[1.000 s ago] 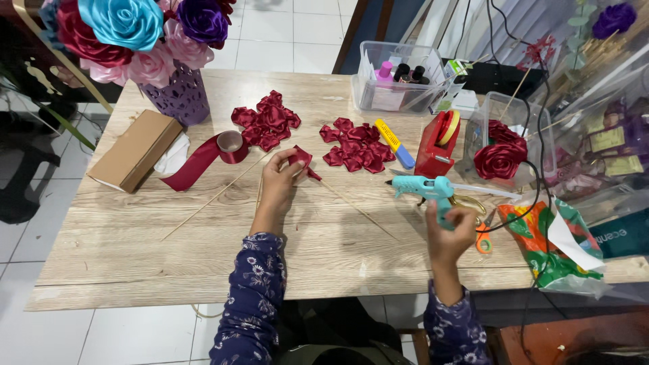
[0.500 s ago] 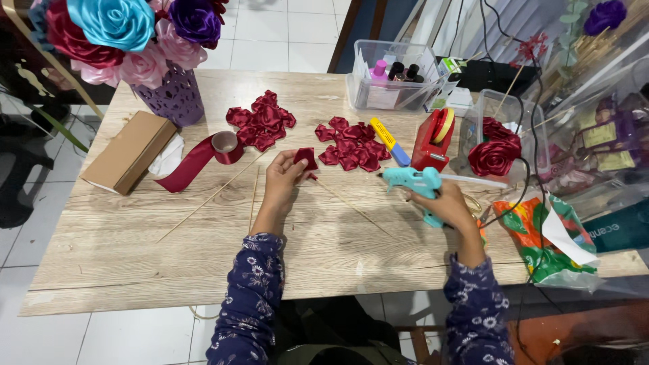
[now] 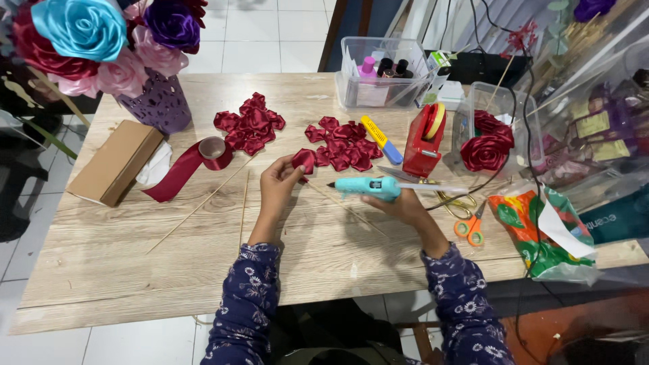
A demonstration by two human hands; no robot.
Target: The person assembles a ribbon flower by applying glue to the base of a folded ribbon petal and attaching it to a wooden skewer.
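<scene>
left hand [image 3: 278, 184] pinching red ribbon petal [image 3: 304, 159] on thin stick, above wooden table [image 3: 135, 250]; right hand [image 3: 404, 203] closed around teal glue gun [image 3: 368, 188], nozzle twd petal; loose petal pile [image 3: 343, 144] just behind.

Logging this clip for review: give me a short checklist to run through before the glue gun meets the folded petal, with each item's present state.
1. Left hand pinches dark red folded ribbon petal: ok.
2. Right hand holds turquoise plastic glue gun: ok.
3. Nozzle aimed at petal: ok; a gap remains.
4. Thin wooden stick under petal: ok; whether joined, cannot tell.
5. Glue at nozzle tip: cannot tell.
6. Orange-handled scissors away from both hands: ok.
</scene>
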